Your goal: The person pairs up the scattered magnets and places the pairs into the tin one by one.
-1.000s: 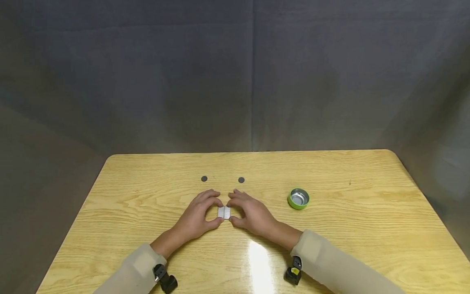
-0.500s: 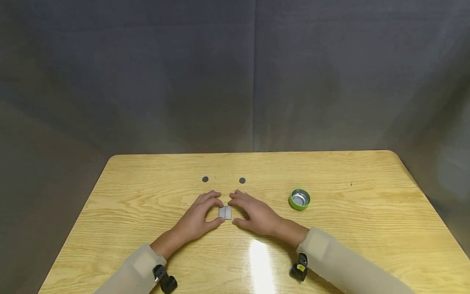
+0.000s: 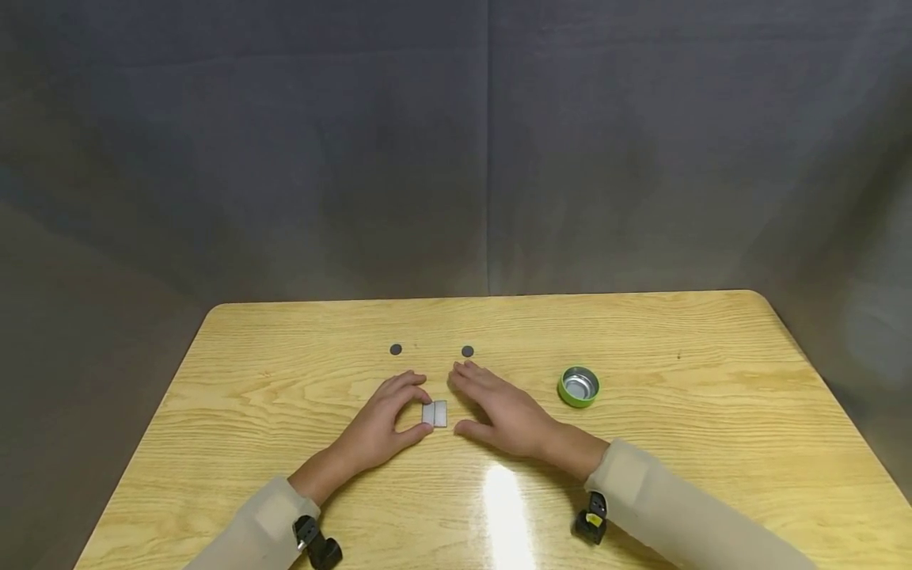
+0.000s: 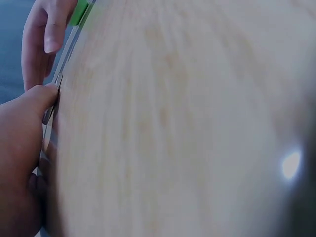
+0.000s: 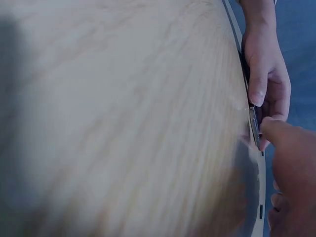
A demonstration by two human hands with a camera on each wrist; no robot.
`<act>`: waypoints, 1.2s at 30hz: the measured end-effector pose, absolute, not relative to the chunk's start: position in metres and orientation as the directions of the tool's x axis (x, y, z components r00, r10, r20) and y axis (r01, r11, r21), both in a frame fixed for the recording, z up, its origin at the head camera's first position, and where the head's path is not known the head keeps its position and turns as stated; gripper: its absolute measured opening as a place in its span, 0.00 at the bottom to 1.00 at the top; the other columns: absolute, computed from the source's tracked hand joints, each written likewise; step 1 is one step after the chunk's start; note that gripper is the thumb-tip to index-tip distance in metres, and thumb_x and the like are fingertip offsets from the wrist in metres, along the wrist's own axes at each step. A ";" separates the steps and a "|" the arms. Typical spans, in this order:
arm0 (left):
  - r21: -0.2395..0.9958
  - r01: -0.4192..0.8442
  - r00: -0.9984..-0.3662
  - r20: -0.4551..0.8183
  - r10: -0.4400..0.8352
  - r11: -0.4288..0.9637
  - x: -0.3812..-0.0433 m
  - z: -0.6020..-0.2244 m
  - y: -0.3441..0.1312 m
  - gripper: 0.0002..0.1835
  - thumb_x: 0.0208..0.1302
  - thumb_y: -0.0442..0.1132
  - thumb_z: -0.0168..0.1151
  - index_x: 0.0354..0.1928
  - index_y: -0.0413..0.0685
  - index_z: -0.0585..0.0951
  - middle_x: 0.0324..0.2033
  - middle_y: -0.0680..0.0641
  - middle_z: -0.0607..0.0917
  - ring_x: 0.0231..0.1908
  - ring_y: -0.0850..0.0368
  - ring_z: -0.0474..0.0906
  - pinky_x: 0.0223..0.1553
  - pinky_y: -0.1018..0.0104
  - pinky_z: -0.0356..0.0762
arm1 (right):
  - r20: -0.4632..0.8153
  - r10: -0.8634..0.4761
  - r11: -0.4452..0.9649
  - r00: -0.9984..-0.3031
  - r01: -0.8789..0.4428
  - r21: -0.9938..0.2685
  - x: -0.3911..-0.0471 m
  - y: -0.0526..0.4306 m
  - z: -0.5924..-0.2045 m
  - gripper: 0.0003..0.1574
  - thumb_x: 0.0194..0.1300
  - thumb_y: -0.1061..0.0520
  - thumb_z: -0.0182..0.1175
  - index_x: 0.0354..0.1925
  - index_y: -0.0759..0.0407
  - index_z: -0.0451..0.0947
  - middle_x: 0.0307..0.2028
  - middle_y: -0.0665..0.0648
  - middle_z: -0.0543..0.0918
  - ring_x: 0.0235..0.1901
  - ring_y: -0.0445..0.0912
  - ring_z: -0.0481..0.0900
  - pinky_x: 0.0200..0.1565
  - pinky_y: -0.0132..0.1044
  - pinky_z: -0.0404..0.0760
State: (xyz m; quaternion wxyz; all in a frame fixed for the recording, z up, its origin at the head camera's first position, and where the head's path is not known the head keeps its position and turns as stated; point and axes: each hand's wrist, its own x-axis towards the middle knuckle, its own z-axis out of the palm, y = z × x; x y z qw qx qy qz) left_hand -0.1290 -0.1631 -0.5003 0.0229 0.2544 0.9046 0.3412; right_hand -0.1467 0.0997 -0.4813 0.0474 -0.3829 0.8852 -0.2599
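Two small flat grey rectangular pieces lie side by side on the table, long edges together, in the head view. My left hand point(image 3: 374, 419) holds the left grey piece point(image 3: 428, 414) by its far and near ends, between index finger and thumb. To the right, my right hand point(image 3: 509, 416) is spread with nothing in it, thumb a short gap from the right grey piece point(image 3: 441, 413). In the left wrist view, the left thumb point(image 4: 47, 95) sits at the edge of a thin piece. The right wrist view shows the pieces edge-on by the thumbs.
Two dark round discs, one on the left point(image 3: 396, 349) and one on the right point(image 3: 467, 351), lie beyond the hands. The right fingertips are close to the right disc. A green bowl point(image 3: 579, 401) with a metal inside stands right of the right hand. Dark cloth point(image 3: 356, 158) hangs behind the wooden table point(image 3: 677, 443).
My right hand has let go of the right grey piece and moved a little to the right, its fingers straightening. The left hand and both pieces have stayed in place.
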 end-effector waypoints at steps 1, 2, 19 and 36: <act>0.627 0.447 -0.869 0.136 0.475 0.638 -0.129 -0.501 -0.163 0.16 0.66 0.46 0.72 0.52 0.53 0.80 0.69 0.46 0.73 0.74 0.45 0.60 0.72 0.44 0.62 | 0.117 -0.701 0.574 -0.703 -0.654 -0.494 -0.147 0.101 -0.481 0.45 0.73 0.43 0.62 0.76 0.63 0.61 0.77 0.62 0.58 0.78 0.54 0.52 0.75 0.50 0.56; 0.625 0.448 -0.870 0.138 0.474 0.639 -0.129 -0.501 -0.163 0.16 0.65 0.46 0.72 0.52 0.53 0.80 0.69 0.46 0.73 0.74 0.45 0.61 0.71 0.44 0.62 | 0.113 -0.700 0.579 -0.705 -0.653 -0.488 -0.147 0.103 -0.480 0.45 0.74 0.42 0.61 0.77 0.62 0.60 0.78 0.62 0.57 0.78 0.54 0.51 0.75 0.49 0.55; 0.628 0.436 -0.878 0.138 0.459 0.645 -0.127 -0.499 -0.162 0.16 0.65 0.46 0.72 0.52 0.53 0.80 0.69 0.46 0.73 0.74 0.46 0.61 0.72 0.45 0.61 | 0.086 -0.633 0.698 -0.769 -0.615 -0.367 -0.142 0.120 -0.467 0.53 0.77 0.38 0.53 0.80 0.68 0.45 0.79 0.67 0.50 0.79 0.56 0.42 0.77 0.50 0.47; 0.625 0.438 -0.880 0.152 0.450 0.646 -0.125 -0.499 -0.162 0.16 0.64 0.44 0.74 0.51 0.52 0.81 0.68 0.45 0.73 0.74 0.44 0.61 0.71 0.44 0.63 | 0.093 -0.504 0.792 -0.858 -0.503 -0.346 -0.141 0.154 -0.451 0.53 0.77 0.38 0.53 0.79 0.70 0.44 0.79 0.68 0.46 0.79 0.58 0.40 0.77 0.54 0.45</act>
